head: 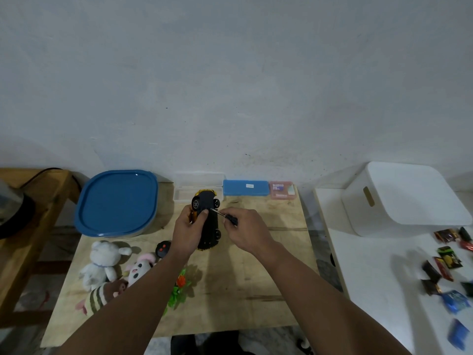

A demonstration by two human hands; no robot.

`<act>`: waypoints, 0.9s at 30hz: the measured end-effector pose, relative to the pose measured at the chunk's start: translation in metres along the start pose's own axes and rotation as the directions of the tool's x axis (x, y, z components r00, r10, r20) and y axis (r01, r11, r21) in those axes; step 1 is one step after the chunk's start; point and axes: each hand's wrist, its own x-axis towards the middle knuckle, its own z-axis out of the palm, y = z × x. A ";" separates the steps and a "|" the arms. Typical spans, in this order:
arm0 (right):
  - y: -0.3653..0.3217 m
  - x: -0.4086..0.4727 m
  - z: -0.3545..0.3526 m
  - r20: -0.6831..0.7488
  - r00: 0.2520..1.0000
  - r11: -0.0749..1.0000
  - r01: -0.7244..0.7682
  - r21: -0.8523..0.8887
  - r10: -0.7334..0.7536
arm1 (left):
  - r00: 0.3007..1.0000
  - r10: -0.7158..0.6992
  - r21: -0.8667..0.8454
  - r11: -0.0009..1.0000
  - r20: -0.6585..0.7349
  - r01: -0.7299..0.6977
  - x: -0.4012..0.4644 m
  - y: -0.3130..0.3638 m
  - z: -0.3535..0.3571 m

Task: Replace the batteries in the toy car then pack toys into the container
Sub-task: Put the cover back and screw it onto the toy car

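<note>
At far left a brown wooden side table (38, 201) stands beside the work surface, a dark object on it partly out of frame. On the pale plywood tabletop (256, 278), the large container with a blue rounded-square lid (116, 202) sits at the rear left, lid on. In front of it lie the soft toys: a white plush bear (102, 260), a white-and-pink plush rabbit (140, 267), and a striped brown plush animal (105, 293) at the near left edge. A small black remote control with red buttons (163, 248) rests just beside the left wrist. A green plastic toy with an orange part (180, 285) lies partly under the left forearm.

The left hand (188, 231) grips the yellow-and-black toy car (208, 221), fingers curled round its side, thumb on the underside. The car is held upside down above the middle of the tabletop, its black chassis and wheels facing up. The right hand (245, 231) pinches the black handle of a small screwdriver (225, 216); the metal tip touches the chassis near the front wheels.

Along the rear wall stand a clear plastic box with its lid open (197, 185), a flat blue plastic case (245, 187) and a small pink packet (282, 190). At right, a white table (371, 278) carries a white lidded storage bin (407, 198) and scattered foil-wrapped sweets (445, 265).
</note>
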 end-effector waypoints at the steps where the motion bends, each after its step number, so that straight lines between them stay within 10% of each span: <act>1: 0.000 0.000 0.000 0.001 1.000 1.000 -0.001 0.002 0.001 | 1.000 -0.001 0.002 1.000 0.000 0.001 0.000 0.000 0.000; 27: 0.002 0.012 -0.009 0.112 0.985 0.968 -0.151 0.201 0.131 | 1.000 -0.017 0.039 0.999 0.016 0.016 0.003 -0.002 0.000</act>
